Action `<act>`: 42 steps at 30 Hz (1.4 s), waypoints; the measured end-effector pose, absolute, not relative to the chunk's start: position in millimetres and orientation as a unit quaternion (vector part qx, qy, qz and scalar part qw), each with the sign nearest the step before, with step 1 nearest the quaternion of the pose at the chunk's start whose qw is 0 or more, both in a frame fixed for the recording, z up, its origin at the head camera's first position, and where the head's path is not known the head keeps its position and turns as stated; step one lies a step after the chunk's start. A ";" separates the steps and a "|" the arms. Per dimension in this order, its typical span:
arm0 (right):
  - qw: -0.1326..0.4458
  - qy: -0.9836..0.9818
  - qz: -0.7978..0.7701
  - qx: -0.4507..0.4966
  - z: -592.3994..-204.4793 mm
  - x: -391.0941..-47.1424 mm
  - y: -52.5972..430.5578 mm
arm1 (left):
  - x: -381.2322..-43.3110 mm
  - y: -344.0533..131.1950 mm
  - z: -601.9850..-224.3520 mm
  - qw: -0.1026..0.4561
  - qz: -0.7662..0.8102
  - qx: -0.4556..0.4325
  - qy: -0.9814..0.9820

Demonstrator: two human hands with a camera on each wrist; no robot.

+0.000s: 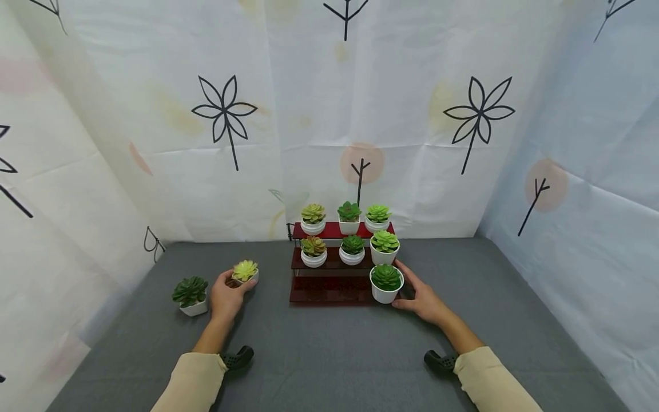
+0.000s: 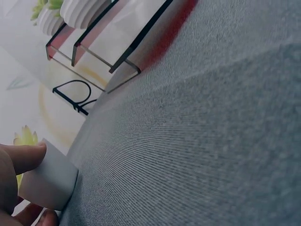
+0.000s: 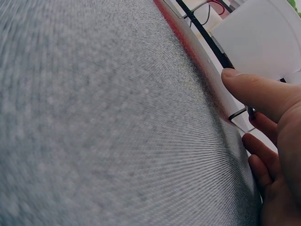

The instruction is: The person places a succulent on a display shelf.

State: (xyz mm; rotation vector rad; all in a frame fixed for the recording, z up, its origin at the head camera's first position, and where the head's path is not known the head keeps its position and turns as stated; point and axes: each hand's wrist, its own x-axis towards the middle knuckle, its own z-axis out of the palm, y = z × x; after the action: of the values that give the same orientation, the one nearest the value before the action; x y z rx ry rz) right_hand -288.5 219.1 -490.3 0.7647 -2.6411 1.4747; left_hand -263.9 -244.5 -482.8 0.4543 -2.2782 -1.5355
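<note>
My left hand (image 1: 225,298) grips a small white pot (image 2: 54,181) with a pale yellow-green succulent (image 1: 245,269), thumb against its side and fingers around it. The pot's base is right at the grey cloth. Left of that hand, a dark green succulent (image 1: 190,292) stands in a white pot. My right hand (image 1: 423,302) is at the right end of the dark red tiered stand (image 1: 329,290), thumb and fingers spread beside a white potted green succulent (image 1: 386,284) on the lowest tier. The thumb (image 3: 249,87) lies close to that pot in the right wrist view.
The upper tiers hold several more potted succulents, among them a reddish-green one (image 1: 313,252) and a bright green one (image 1: 385,248). Grey cloth (image 1: 329,355) covers the table. White patterned fabric (image 1: 319,103) hangs behind and on both sides.
</note>
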 end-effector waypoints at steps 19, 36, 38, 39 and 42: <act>0.034 -0.849 0.461 0.254 -490.5 -287.5 219.7 | -247.6 -236.9 -478.2 0.132 -0.555 0.147 -0.808; 0.012 -0.846 0.471 0.250 -488.9 -288.8 220.6 | -233.3 -223.6 -468.9 0.126 -0.576 0.111 -0.800; 0.011 -0.849 0.467 0.245 -488.6 -288.5 220.3 | -231.7 -221.6 -467.8 0.123 -0.580 0.105 -0.798; 0.011 -0.851 0.465 0.243 -488.3 -288.4 220.0 | -230.9 -220.5 -467.3 0.122 -0.581 0.102 -0.798; 0.010 -0.852 0.464 0.240 -487.8 -287.9 219.8 | -228.0 -217.3 -466.8 0.116 -0.581 0.089 -0.801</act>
State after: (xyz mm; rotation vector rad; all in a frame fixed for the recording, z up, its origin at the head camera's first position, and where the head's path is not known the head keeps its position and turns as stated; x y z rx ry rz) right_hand -287.9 219.8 -487.8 0.7502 -2.6603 1.4494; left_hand -228.0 -217.3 -466.8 0.2609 -2.3443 -1.7012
